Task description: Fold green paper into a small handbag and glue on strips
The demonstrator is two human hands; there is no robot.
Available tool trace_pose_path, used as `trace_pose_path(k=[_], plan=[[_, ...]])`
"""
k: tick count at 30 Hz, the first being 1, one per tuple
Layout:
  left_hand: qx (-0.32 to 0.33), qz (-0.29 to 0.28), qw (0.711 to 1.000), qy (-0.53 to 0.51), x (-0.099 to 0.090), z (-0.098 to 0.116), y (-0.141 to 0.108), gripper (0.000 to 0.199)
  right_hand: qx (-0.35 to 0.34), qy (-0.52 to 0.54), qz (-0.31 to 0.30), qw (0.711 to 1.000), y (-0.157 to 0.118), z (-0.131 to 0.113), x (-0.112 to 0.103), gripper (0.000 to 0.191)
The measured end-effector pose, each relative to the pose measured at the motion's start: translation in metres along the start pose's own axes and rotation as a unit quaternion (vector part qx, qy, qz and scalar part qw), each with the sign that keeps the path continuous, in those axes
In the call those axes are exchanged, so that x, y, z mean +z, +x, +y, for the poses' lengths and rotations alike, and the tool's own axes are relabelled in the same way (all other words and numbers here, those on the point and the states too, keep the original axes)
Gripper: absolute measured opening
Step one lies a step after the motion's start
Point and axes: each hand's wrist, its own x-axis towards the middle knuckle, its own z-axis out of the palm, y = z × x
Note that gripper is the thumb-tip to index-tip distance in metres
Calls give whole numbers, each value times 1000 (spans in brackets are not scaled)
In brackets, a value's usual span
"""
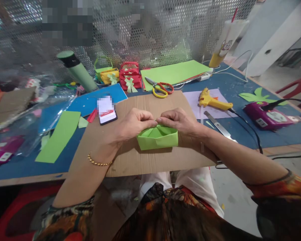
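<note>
A small open-topped green paper box (157,140) stands on the brown cardboard sheet (137,164) in front of me. My left hand (137,122) pinches the far edge of the box near its middle. Right beside it, my right hand (177,120) grips the same far edge, thumb and fingers pressed together. The two thumbs almost touch. The fingertips behind the edge are partly hidden. Creased paper shows inside the box.
Scissors (160,92), green sheets (173,72) and small red bags (130,75) lie beyond the cardboard. On the right are a yellow glue gun (212,100), a metal blade (219,125) and a purple power box (267,115). A phone (107,115) and green strip (61,134) lie left.
</note>
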Motion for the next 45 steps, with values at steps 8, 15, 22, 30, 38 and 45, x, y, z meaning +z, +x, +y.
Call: trace_pose_path(k=[8, 15, 22, 30, 38, 45], plan=[[13, 121, 991, -62, -1, -4, 1, 29, 37, 61, 81, 994, -3, -1, -9, 77], [45, 220, 967, -116, -1, -7, 1, 40, 29, 119, 88, 989, 1, 7, -4, 65], [21, 136, 980, -141, 4, -6, -3, 46, 77, 97, 119, 985, 4, 18, 2, 45], [-55, 66, 990, -112, 3, -6, -4, 44, 80, 46, 96, 991, 3, 13, 3, 44], [-46, 79, 993, -68, 2, -15, -2, 37, 68, 53, 106, 991, 2, 14, 4, 46], [-65, 68, 989, -112, 5, -12, -2, 41, 85, 136, 81, 984, 0, 6, 3, 57]])
